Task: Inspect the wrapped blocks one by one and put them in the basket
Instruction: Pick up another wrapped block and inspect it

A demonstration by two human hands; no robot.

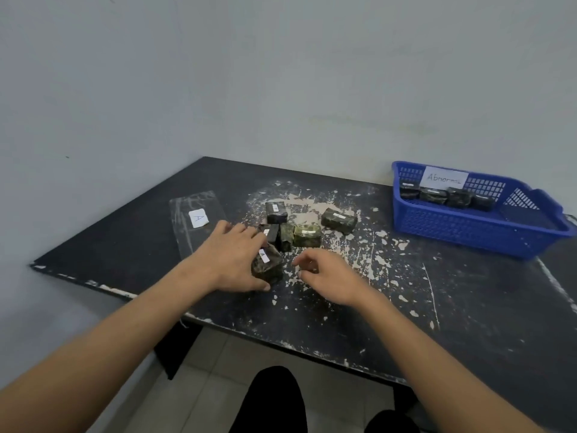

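We see the left hand (232,257) curled round a wrapped block (269,269); the right hand (324,276), loosely curled, holds nothing; the blue basket (452,228) lies at two o'clock.

The counter (468,307) stands in a corner, with the wall (281,89) behind it and on its left. A basket (452,226) sits at the counter's right rear. Stored blocks (432,195) lie in a row inside it along its back wall, and a card (444,178) hangs on that wall above them. A bag (193,232) lies flat at the left, with a label (198,218) on it. Between bag and basket, the rear block (276,212) lies farthest back and the right block (338,220) lies beside it toward the basket. Three blocks (307,235) lie touching side by side before them. The nearest block (267,267) lies in front of those, under the left grip (231,257), whose fingers curl round it. The right grip (324,276) is just right of that block, apart from it.
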